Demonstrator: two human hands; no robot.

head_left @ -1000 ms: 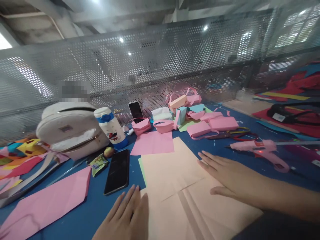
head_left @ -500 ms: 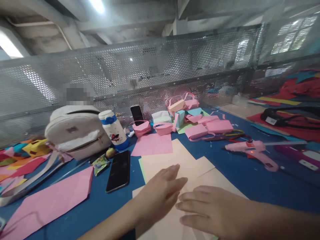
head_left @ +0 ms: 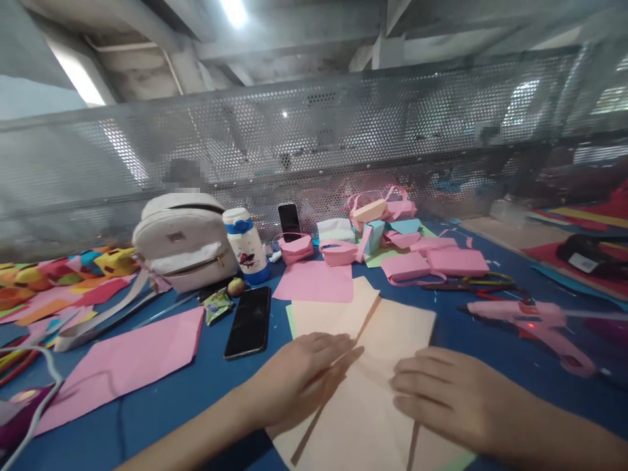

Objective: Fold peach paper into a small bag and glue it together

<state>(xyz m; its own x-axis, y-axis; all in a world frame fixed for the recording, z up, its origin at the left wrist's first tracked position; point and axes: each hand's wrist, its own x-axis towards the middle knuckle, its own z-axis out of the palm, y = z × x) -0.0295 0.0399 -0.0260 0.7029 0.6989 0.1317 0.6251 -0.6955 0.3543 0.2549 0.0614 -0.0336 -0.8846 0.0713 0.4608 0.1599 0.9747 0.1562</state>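
Several pale peach paper sheets (head_left: 363, 412) lie overlapping on the blue table, with folded edges standing slightly up. My left hand (head_left: 304, 376) rests on the left part of the paper, fingers stretched toward the middle. On the right edge of the paper lies my right hand (head_left: 441, 396), its fingers extended and pointing left. A gap of peach paper shows between the two hands. Green paper (head_left: 289, 320) peeks out at the left under the peach sheets. A pink sheet (head_left: 316, 281) lies just beyond them.
To the right is a pink glue gun (head_left: 534, 317). At the left are a black phone (head_left: 249, 322), a white backpack (head_left: 184, 242), a bottle (head_left: 246, 247) and a long pink sheet (head_left: 127, 360). Small pink paper bags (head_left: 338, 252) stand behind, before a perforated metal screen (head_left: 294, 150).
My hands have moved apart, the right one to the right. The peach paper between them has shifted, and its folded edges now show. The view has turned left.
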